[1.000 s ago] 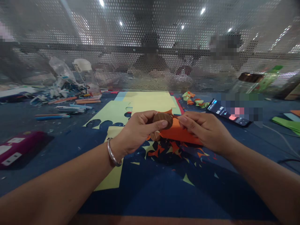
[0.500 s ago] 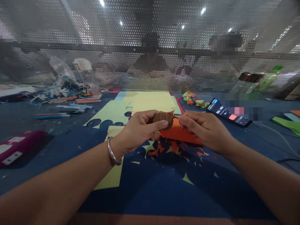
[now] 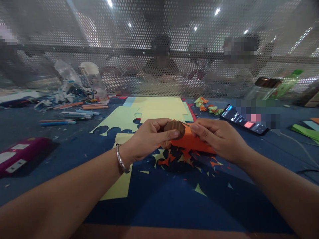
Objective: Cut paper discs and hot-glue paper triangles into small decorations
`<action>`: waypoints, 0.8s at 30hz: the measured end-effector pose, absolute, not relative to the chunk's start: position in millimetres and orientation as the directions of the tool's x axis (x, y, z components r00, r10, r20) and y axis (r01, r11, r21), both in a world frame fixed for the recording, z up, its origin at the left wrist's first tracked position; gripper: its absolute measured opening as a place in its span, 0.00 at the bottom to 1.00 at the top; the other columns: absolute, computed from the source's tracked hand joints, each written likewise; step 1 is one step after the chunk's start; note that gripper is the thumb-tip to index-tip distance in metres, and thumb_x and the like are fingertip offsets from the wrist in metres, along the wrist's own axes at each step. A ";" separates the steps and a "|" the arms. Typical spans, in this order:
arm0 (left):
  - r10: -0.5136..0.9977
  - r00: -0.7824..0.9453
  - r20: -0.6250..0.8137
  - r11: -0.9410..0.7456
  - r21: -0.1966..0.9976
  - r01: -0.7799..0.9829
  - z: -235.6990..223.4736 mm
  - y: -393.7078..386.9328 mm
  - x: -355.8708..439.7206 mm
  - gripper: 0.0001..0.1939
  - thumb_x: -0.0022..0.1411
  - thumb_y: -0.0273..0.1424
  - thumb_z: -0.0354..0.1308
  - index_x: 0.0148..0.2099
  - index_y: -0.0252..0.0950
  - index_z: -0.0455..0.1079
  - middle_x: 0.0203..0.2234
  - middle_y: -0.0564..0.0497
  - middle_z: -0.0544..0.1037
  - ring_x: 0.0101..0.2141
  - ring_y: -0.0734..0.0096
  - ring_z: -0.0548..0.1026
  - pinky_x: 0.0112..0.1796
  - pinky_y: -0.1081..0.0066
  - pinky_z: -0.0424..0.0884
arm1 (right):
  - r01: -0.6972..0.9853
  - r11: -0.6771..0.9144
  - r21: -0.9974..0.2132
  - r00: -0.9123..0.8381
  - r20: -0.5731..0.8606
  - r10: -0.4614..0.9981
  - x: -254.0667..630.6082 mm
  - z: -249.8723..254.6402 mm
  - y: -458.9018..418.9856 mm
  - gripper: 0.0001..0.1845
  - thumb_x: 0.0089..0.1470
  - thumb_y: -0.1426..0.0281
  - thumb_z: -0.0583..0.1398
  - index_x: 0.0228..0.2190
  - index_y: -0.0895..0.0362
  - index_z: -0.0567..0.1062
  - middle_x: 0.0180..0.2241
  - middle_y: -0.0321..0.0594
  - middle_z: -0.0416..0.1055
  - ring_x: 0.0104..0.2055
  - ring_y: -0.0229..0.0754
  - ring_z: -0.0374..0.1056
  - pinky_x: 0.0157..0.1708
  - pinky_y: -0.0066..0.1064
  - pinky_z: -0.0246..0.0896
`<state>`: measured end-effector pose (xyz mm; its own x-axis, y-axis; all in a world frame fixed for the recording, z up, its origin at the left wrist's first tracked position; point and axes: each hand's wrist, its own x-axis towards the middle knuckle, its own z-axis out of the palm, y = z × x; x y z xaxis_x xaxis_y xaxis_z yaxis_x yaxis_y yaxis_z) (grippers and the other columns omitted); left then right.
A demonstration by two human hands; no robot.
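Observation:
My left hand [image 3: 152,136], with a silver bangle at its wrist, is closed on a brown round piece with ridged edges [image 3: 177,126]. Its thumb presses the near face. Pinched in my right hand [image 3: 210,131] is a thin dark pointed tool [image 3: 186,124], mostly covered by the fingers, its tip at the brown piece's upper right edge. Behind and below both hands lies folded orange paper [image 3: 190,141]. A second small brown ridged piece [image 3: 166,144] shows under my left hand. Orange and pale green paper scraps [image 3: 166,160] are scattered beneath.
Yellow sheets [image 3: 161,108] and a green sheet with round cut-outs [image 3: 119,116] lie ahead. A phone with a timer [image 3: 243,121] rests at right, a magenta case [image 3: 25,154] at left. Chalk-like sticks [image 3: 79,114], bottles and a perforated metal screen [image 3: 124,43] stand farther back.
The brown piece has tilted slightly in my left hand, showing more of its ridged edge. My right hand and its tool have hardly moved.

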<state>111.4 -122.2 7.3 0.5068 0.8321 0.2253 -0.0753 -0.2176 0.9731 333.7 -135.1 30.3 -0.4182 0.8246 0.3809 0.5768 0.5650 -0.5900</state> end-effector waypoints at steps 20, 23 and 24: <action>0.814 0.547 0.197 -0.219 0.975 -0.027 10.3 -123.2 111.0 0.10 0.62 0.33 0.64 0.40 0.30 0.73 0.28 0.53 0.70 0.27 0.77 0.66 0.32 0.71 0.64 | 0.639 0.559 -0.528 -0.422 0.367 0.829 336.1 25.1 -134.0 0.26 0.65 0.50 0.51 0.26 0.56 0.72 0.23 0.33 0.63 0.25 0.35 0.57 0.27 0.31 0.50; 0.810 0.550 0.202 -0.213 0.976 -0.044 9.5 -123.2 112.0 0.10 0.62 0.33 0.64 0.39 0.30 0.73 0.27 0.53 0.70 0.27 0.77 0.66 0.32 0.71 0.63 | 0.647 0.561 -0.517 -0.421 0.370 0.828 335.7 25.4 -134.2 0.26 0.66 0.51 0.51 0.27 0.55 0.72 0.23 0.33 0.63 0.25 0.35 0.57 0.27 0.31 0.50; 0.811 0.550 0.199 -0.209 0.977 -0.046 9.0 -123.0 112.3 0.10 0.62 0.33 0.64 0.39 0.30 0.73 0.27 0.53 0.70 0.27 0.77 0.66 0.32 0.71 0.63 | 0.648 0.559 -0.517 -0.421 0.367 0.829 335.6 25.7 -134.4 0.26 0.66 0.51 0.51 0.26 0.55 0.72 0.22 0.33 0.62 0.25 0.35 0.57 0.27 0.31 0.50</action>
